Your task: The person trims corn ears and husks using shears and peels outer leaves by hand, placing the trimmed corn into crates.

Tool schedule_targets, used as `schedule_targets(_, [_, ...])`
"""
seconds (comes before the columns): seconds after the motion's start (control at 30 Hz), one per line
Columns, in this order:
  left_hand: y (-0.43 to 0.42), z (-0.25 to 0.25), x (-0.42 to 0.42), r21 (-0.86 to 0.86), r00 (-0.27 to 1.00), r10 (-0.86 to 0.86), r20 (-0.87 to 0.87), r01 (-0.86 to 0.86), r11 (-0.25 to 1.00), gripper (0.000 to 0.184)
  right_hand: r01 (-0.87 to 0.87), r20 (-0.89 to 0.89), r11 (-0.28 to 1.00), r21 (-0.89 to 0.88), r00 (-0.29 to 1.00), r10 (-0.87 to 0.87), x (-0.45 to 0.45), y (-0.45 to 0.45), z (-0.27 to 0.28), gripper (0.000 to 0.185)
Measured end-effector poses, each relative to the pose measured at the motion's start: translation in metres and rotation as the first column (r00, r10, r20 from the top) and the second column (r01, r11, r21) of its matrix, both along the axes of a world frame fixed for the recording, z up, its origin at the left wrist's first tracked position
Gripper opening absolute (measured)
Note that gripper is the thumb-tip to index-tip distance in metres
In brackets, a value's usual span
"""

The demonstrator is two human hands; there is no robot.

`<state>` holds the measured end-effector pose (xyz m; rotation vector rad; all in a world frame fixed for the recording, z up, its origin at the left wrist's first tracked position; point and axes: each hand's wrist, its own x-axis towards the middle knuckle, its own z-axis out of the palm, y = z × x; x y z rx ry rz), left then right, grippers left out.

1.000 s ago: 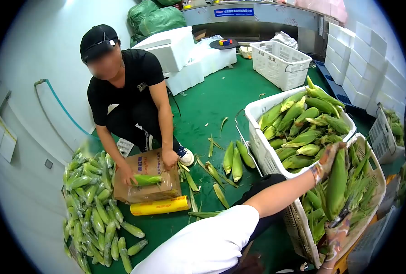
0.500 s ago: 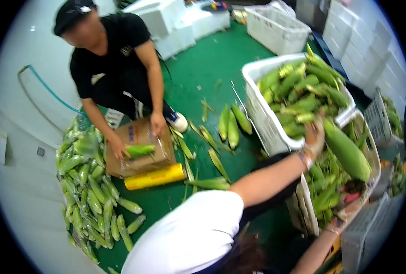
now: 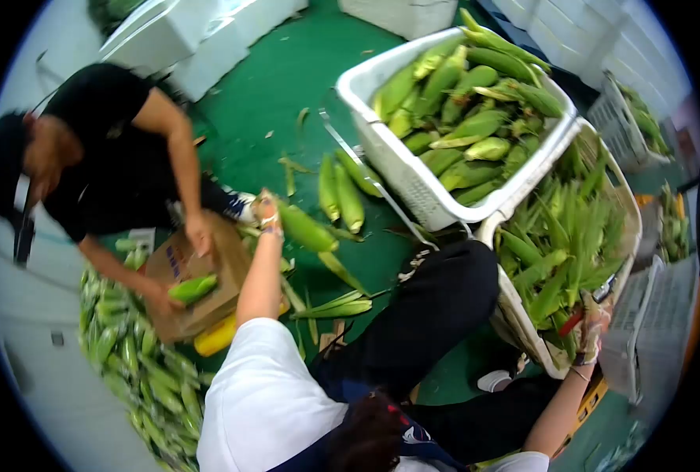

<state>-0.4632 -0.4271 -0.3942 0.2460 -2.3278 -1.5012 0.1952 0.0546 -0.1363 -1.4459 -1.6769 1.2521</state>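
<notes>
While the green floor (image 3: 271, 126) is spreading beneath you both, a person in black (image 3: 106, 149) is crouching to your left. Along that side of the floor, a pile of wrapped corn (image 3: 149, 370) is lying. Ahead of you to the right, a white basket (image 3: 409, 177) is carrying a heap of corn ears (image 3: 476, 126), and by its near edge a dirtier basket (image 3: 521, 321) is holding green husks (image 3: 558, 252). A cardboard box (image 3: 226, 259) is standing in front of the other person, with an ear (image 3: 193, 289) resting on its top near one edge, under that person's hand. Beside the box's near edge, a yellow roll (image 3: 216, 338) is lying. Off the white basket's left edge, three loose ears (image 3: 348, 197) are lying on the floor.

Your left hand (image 3: 266, 208) is clamping one end of an unwrapped ear (image 3: 307, 230), which you are holding over the floor, off the box's right edge. Your right hand (image 3: 594, 322) is closing around a small tool with a red part (image 3: 572, 323), at the near right corner of the husk-filled basket.
</notes>
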Motion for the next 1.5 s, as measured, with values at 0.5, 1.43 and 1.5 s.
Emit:
schedule_targets(0.5, [0.357,0.256,0.055,-0.379,0.299,-0.869,-0.396,0.808,0.451,0.041,0.176,0.412,0.98,0.09,0.889,-0.198,-0.077,-0.051,0.042,0.043])
schedule_targets(1.43, [0.422,0.357,0.36,0.602,-0.858,-0.506,-0.094,0.356,-0.715,0.08,0.032,-0.674,0.927,0.374,0.696,0.248,-0.023,-0.043,0.215,0.021])
schedule_targets(1.5, [0.432,0.353,0.388,0.674,-0.922,-0.383,-0.051,0.251,-0.695,0.082,0.099,-0.696,0.96,0.264,0.709,0.118,0.002,-0.044,0.205,0.022])
